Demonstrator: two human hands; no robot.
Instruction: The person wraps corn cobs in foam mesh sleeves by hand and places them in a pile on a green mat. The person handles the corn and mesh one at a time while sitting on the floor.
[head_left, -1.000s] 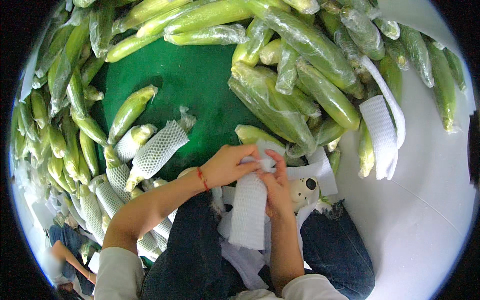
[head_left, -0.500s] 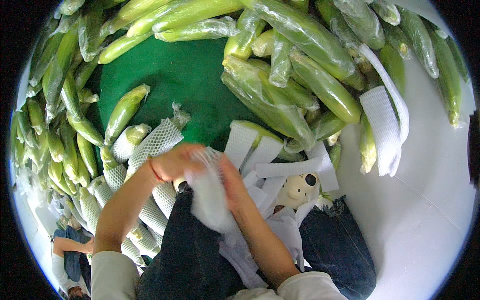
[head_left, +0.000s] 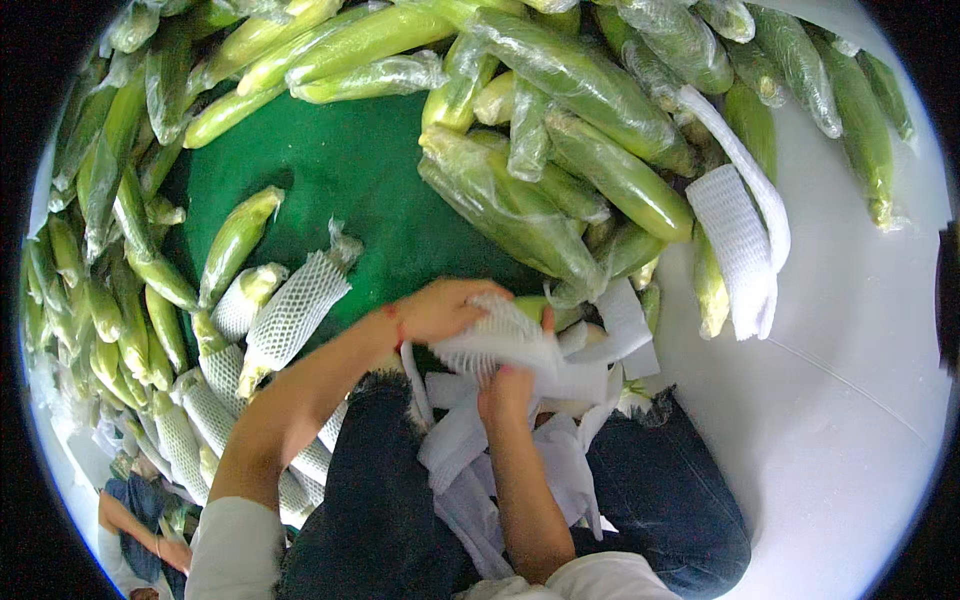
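Above my lap, both hands work on a white foam net sleeve (head_left: 520, 340), partly blurred by motion. My left hand (head_left: 440, 312), with a red cord at its wrist, is closed on its left end. From below, my right hand (head_left: 507, 390) grips the sleeve with its fingers wrapped. Whether anything is inside the sleeve cannot be made out. Just behind it a green vegetable (head_left: 548, 316) shows in part. Several more white sleeves (head_left: 455, 440) lie in a loose pile across my lap. Left of my hands rests a long green vegetable in a net sleeve (head_left: 295, 315).
Film-wrapped long green vegetables (head_left: 600, 180) heap up at the far right, with others (head_left: 130, 290) on the left. Between them lies a green floor covering (head_left: 360, 180). White sleeves (head_left: 735, 240) hang over the right heap beside a pale wall (head_left: 840, 400). Another person's arm (head_left: 130, 525) shows lower left.
Both hands have moved right, carrying the foam net sleeve with them, and it now lies more sideways. The spotted white toy-like face beside my lap is now covered. The whole view has shifted slightly.
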